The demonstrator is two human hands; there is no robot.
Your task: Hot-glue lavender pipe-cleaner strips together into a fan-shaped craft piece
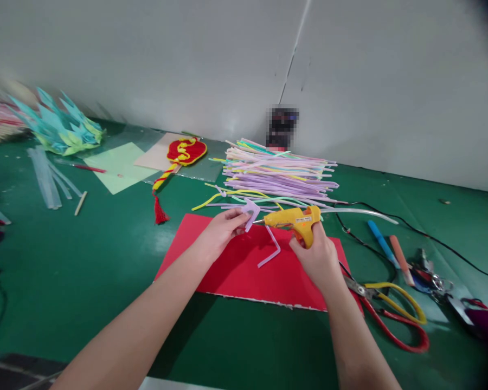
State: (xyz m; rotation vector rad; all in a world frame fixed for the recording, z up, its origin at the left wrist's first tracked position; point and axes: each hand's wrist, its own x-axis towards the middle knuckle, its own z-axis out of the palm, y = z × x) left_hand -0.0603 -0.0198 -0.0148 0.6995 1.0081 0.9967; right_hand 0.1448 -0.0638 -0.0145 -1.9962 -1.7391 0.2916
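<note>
My right hand (315,257) grips a yellow hot glue gun (295,219) by its handle, with the nozzle pointing left. My left hand (222,230) pinches a bent lilac pipe cleaner piece (251,210) right at the nozzle tip. A lilac stem (273,248) trails from it down over a red sheet (244,265) lying on the green table (85,260). Behind the hands lies a pile of pastel pipe cleaners (276,170).
Red and yellow-handled scissors (390,314), blue and orange pens (390,246) and black cables (410,227) lie at the right. A red and yellow tasselled ornament (179,160), pale sheets (120,165), glue sticks (49,179) and a teal paper shape (61,124) sit at the back left.
</note>
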